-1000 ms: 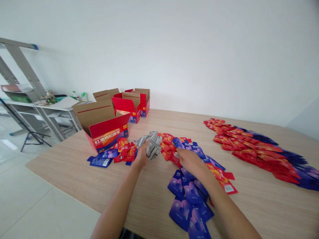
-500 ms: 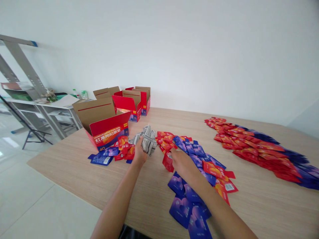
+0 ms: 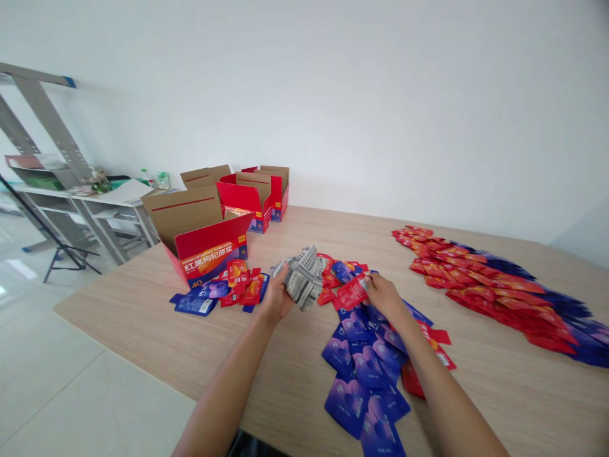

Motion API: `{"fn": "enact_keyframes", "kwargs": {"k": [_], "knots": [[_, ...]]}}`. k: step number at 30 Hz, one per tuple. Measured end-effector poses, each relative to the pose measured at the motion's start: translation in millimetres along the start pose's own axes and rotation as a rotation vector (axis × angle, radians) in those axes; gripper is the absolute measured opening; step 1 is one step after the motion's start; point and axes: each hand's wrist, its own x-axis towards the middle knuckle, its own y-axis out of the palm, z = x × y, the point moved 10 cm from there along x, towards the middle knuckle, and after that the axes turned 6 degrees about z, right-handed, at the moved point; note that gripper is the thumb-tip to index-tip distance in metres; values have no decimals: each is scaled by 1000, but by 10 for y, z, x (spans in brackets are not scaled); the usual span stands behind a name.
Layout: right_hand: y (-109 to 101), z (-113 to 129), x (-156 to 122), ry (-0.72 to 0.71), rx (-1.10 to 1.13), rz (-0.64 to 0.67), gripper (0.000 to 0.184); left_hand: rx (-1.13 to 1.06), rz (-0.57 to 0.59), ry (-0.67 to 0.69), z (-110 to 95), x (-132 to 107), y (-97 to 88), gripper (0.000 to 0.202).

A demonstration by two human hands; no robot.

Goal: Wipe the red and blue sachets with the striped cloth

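Note:
My left hand (image 3: 280,297) is closed around a thick fanned stack of sachets (image 3: 303,276) seen edge-on, grey and white, held above the table. My right hand (image 3: 383,294) pinches a single red sachet (image 3: 351,292) just right of that stack. Beneath and in front of my right hand lies a loose spread of purple sachets (image 3: 362,374) mixed with red ones. A smaller heap of red and blue sachets (image 3: 223,293) lies left of my left hand, in front of an open red carton (image 3: 204,244).
A long overlapping row of red and purple sachets (image 3: 495,289) runs along the right of the wooden table (image 3: 143,317). Two more open red cartons (image 3: 259,193) stand at the back. A metal shelf unit (image 3: 71,203) stands off the table's left side.
My right hand has lifted one red sachet out of the pile and brought it up beside the stack. My left hand has raised the stack and shifted it slightly right.

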Motion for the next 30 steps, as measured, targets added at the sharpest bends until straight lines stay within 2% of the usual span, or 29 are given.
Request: {"fn": "enact_keyframes", "kwargs": {"k": [3, 6, 10, 11, 13, 15, 17, 20, 22, 24, 27, 30], "knots": [[-39, -89, -1, 14, 47, -43, 16, -6, 32, -100, 168, -38, 52, 34], [-3, 36, -32, -26, 137, -61, 23, -33, 73, -166, 308, -75, 116, 36], [285, 454, -126, -139, 341, 24, 49, -36, 146, -208, 469, -90, 208, 39], [415, 558, -158, -158, 509, 99, 51, -20, 163, -209, 506, -87, 222, 40], [582, 709, -234, -175, 721, 164, 53, 50, 188, -193, 560, -75, 223, 45], [602, 738, -312, -182, 821, 92, 55, 210, 193, -114, 539, -58, 190, 53], [553, 614, -410, -154, 889, -41, 51, 479, 229, 0, 467, -65, 203, 59], [521, 196, -596, -26, 1076, -197, 48, 936, 422, 158, 447, -164, 406, 61], [536, -101, -701, 64, 1260, -222, 51, 1239, 566, 287, 506, -292, 573, 61], [462, -360, -780, 126, 1398, -274, 51, 1559, 639, 420, 616, -427, 675, 66], [216, -530, -813, 103, 1503, -328, 47, 1913, 650, 457, 869, -554, 640, 75], [29, -508, -820, 63, 1561, -336, 45, 2030, 564, 365, 1019, -589, 464, 74]]}}
